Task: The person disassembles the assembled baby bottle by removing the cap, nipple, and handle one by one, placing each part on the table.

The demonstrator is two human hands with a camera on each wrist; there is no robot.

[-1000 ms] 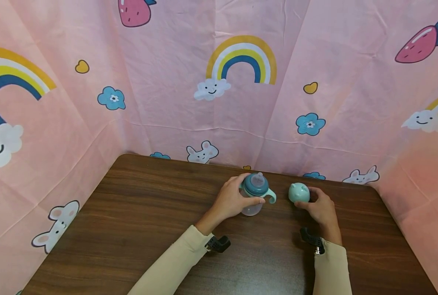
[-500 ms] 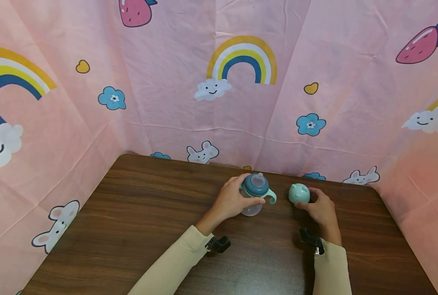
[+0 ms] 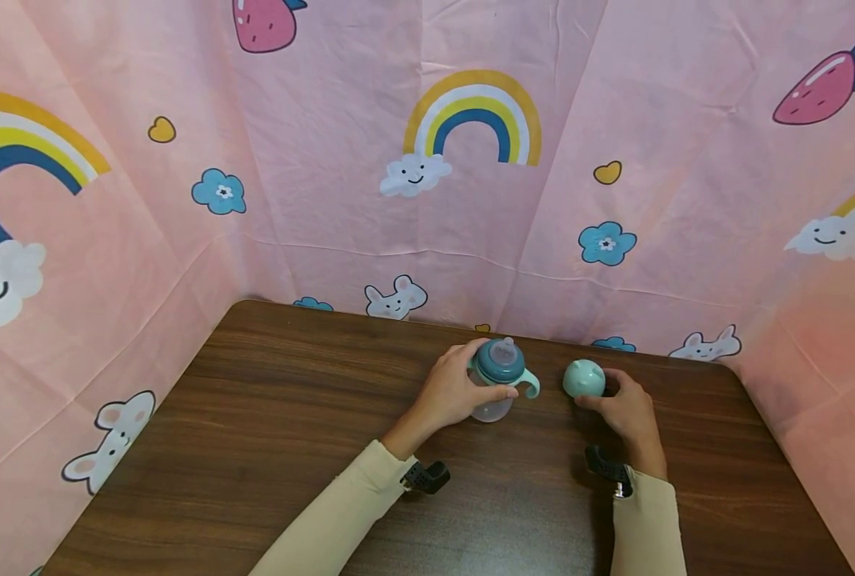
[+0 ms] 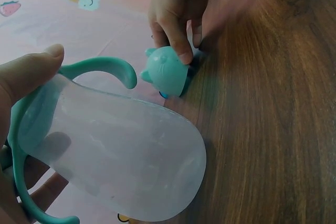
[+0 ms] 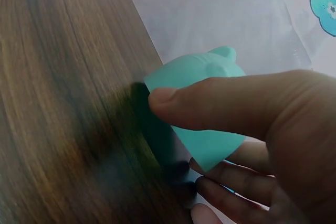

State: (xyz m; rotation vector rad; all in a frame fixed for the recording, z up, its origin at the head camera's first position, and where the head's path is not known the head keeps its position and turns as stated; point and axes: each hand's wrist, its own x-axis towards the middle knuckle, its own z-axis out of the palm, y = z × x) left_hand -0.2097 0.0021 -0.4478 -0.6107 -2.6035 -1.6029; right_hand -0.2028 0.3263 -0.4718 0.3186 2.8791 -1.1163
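Note:
In the head view, a clear baby bottle (image 3: pixel 492 408) with a dark teal collar, pale nipple and mint side handles stands upright at the table's back middle. My left hand (image 3: pixel 456 388) grips it from the left, thumb in front near the collar. Close up in the left wrist view, the translucent bottle body (image 4: pixel 126 150) looks empty. To its right, my right hand (image 3: pixel 625 404) holds a mint bottle cap (image 3: pixel 583 378) with small ears, dome up, between thumb and fingers. The cap's open rim (image 5: pixel 184 145) faces the tabletop; whether it touches is unclear.
Both hands work on a dark wood-grain table (image 3: pixel 290 416) near its back edge. A pink patterned cloth (image 3: pixel 326 160) hangs behind and along both sides. Each wrist wears a black strap mount (image 3: pixel 427 478) below the hand.
The mint cap has turned and dipped very slightly in the right hand. The left hand and the bottle have stayed where they were.

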